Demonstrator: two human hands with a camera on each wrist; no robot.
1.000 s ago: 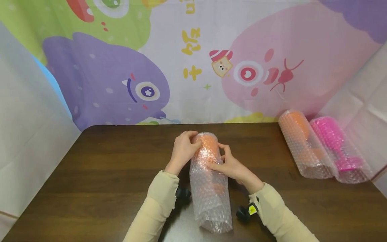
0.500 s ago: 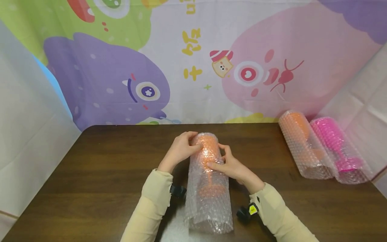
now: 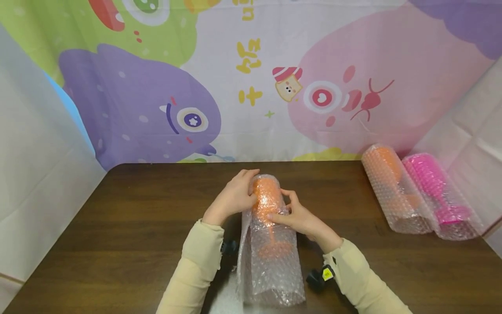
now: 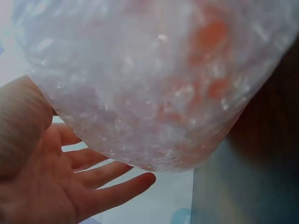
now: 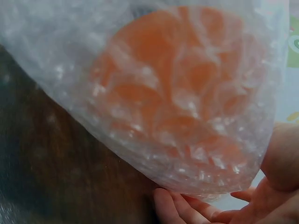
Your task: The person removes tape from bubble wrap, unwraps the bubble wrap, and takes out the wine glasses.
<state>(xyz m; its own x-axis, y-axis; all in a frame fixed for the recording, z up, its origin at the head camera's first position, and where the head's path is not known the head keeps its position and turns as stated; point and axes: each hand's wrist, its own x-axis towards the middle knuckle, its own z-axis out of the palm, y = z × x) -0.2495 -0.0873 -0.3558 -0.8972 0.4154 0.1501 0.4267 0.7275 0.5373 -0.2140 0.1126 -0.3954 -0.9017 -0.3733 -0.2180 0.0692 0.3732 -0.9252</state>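
Observation:
An orange goblet (image 3: 268, 196) lies inside clear bubble wrap (image 3: 274, 279) at the middle of the table, its foot toward me. My left hand (image 3: 233, 194) holds the wrap's left side near the goblet's bowl, thumb in front and fingers behind. A loose flap stands away from the roll below that hand. In the left wrist view, the fingers (image 4: 112, 191) of that hand are spread behind the wrap. My right hand (image 3: 300, 217) grips the wrapped goblet from the right, thumb on top near the stem. The right wrist view shows its fingers (image 5: 187, 209) at the wrap's underside.
Two more bubble-wrapped goblets, an orange one (image 3: 388, 174) and a pink one (image 3: 427, 176), lie side by side at the back right of the brown wooden table (image 3: 157, 205). A cartoon-printed cloth (image 3: 251, 131) hangs behind the table.
The left side of the wrap has widened and come away from the roll as a flap. My left wrist has shifted slightly left; the right hand has stayed almost still.

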